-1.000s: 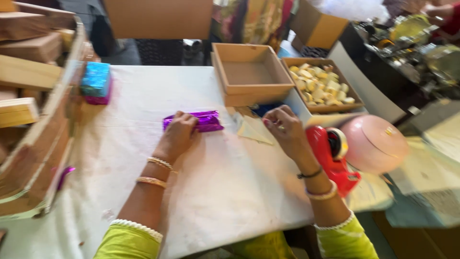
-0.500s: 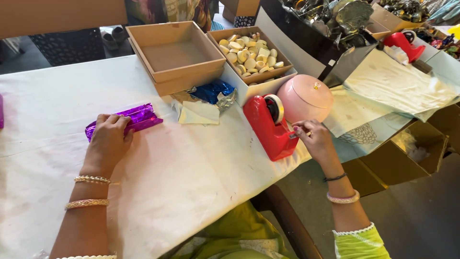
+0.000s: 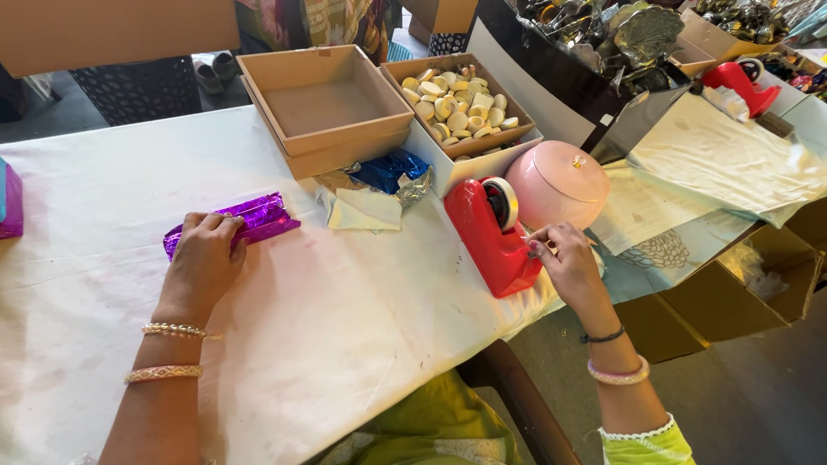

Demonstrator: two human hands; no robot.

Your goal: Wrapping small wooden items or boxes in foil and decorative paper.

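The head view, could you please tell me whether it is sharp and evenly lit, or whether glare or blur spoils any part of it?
Head view: sharp and evenly lit across the table; the left hand on the purple foil packet and the right hand at the red tape dispenser show crisp edges; the foil glints in spots, shadows are soft, and no motion blur shows.

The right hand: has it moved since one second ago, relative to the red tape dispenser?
Yes. The right hand went from the papers left of the red tape dispenser to its right end, fingertips at the cutter.
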